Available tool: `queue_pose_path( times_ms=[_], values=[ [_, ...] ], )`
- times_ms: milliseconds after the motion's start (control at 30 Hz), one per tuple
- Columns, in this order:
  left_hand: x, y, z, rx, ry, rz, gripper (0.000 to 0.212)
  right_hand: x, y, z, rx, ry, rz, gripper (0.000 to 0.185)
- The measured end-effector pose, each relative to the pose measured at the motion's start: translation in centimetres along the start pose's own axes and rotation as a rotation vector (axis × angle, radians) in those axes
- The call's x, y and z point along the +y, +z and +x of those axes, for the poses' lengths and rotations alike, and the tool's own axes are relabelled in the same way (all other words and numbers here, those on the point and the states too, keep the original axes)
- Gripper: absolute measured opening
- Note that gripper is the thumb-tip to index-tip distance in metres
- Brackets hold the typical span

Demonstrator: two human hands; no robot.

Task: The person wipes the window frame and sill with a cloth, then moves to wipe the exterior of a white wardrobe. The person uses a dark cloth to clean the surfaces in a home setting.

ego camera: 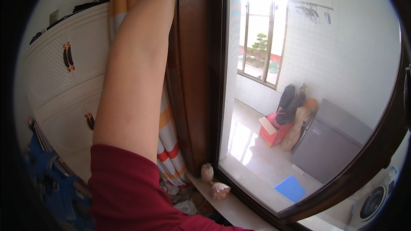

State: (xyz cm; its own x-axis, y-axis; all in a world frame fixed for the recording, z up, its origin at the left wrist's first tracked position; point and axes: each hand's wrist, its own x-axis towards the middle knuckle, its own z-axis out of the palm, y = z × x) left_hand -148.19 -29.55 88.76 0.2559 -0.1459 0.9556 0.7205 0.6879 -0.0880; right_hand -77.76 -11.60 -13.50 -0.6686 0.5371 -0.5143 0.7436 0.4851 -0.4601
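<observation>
Both of my hands are out of view. A raised bare arm, which looks like my left, in a dark red sleeve, reaches up past the top edge beside the brown wooden window frame. Before me is a large glass pane in a dark frame. A striped curtain hangs behind the arm. On the pale sill stand a small cream-coloured figurine and, beside it, a spiky seashell.
White cabinets with dark handles stand left, above a blue shelf or bag holding books. Through the glass are a red cardboard box, a grey refrigerator-like cabinet, a blue flat object and hangers. A washing machine is lower right.
</observation>
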Motion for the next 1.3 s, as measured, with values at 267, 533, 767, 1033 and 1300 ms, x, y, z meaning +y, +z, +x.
queue_pose_path(
  times_ms=[267,533,767,1033,1300],
  values=[
    [0.8,-2.0,-3.8,-0.084,0.433,0.281,0.027,-1.2,-2.9,-1.8,-0.042,0.029,-0.141,0.059],
    [3.5,-7.9,-17.7,-0.237,0.54,0.185,0.017,-1.6,-4.6,-0.6,-0.042,0.016,-0.298,0.042],
    [4.5,-16.6,-37.7,-0.78,0.532,0.199,0.037,-4.1,-6.4,-3.0,-0.028,-0.038,-0.343,0.073],
    [5.4,-22.3,-53.9,-1.321,0.323,-0.183,0.032,-4.8,-6.8,-3.7,-0.004,-0.021,-0.279,0.065],
    [3.8,-20.7,-50.0,-0.871,0.704,0.142,0.048,-6.0,-7.4,-3.9,-0.026,0.025,-0.293,0.07]
  ],
)
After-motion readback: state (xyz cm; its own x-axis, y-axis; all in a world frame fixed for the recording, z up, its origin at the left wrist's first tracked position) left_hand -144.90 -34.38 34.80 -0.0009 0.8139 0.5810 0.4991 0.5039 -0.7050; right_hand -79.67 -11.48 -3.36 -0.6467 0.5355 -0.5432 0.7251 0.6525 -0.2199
